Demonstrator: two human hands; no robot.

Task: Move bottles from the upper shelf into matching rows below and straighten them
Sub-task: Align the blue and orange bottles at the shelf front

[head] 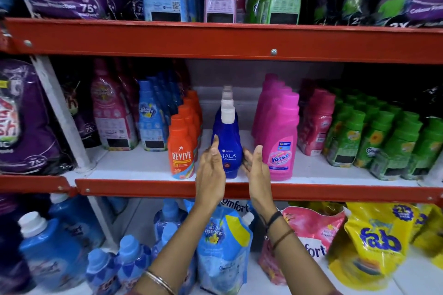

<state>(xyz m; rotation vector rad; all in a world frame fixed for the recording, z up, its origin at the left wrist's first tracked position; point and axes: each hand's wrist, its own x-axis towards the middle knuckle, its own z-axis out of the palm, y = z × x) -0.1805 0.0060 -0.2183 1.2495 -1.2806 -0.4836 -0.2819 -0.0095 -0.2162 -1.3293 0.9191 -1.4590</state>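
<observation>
Bottle in hand's reach: blue Ujala bottle (227, 151) stands upright at the front lip of the middle shelf (134, 165), heading a short file of white-capped blue bottles running back behind it.
Left hand (209, 175): just left of the blue Ujala bottle, palm turned toward it, fingers (215, 145) straight and spread open, thumb side at or very near the bottle's flank; I cannot tell whether it touches.
Right hand (257, 170): just right of that bottle, palm facing in, fingers loose and open, holding nothing.
Neighbours: orange Revive row (181, 148) just left of the blue bottle, pink Vanish row (280, 141) just right of it, each in its own file.
Done, by my reckoning: the blue bottle sits in its matching row and looks square to the shelf edge.
Left to do: the upper shelf (215, 40) above the blue bottle carries blue, pink and green packs; whether any of them belong below I cannot say.
Stage: looks like the straightening touch on this row.
</observation>
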